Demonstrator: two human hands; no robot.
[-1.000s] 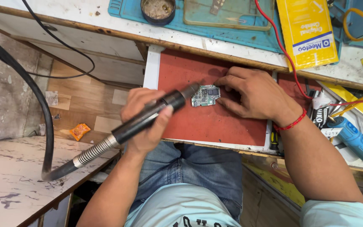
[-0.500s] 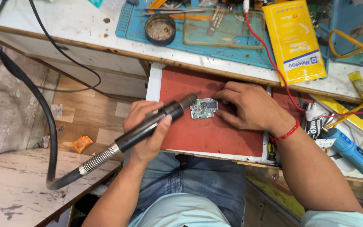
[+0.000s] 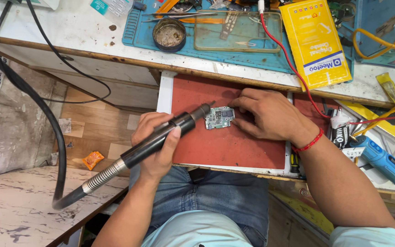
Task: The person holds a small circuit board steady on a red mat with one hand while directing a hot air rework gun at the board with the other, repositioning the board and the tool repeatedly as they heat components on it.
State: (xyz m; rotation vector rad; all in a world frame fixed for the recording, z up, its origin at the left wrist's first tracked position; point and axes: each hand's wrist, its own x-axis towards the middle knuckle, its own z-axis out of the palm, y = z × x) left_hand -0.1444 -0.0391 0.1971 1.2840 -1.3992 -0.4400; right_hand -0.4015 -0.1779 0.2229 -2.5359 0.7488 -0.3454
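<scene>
Gripping a black hot-air handpiece in a closed fist, the left hand points the tool's narrow metal nozzle up and to the right, its tip just beside the left edge of a small green circuit board. A ribbed metal sleeve and a thick black hose trail from the tool's rear, down past the person's knee and up along the left side. The board lies flat on a red mat set on a pull-out shelf under the bench. The right hand rests palm down on the mat, fingers loosely curled, with its fingertips touching the board's upper right edge and pinning it; it grasps nothing. A red thread band circles that wrist. On the bench above sit a blue work mat, a round tin, a yellow packet and a red wire. A blue tool lies to the right.
</scene>
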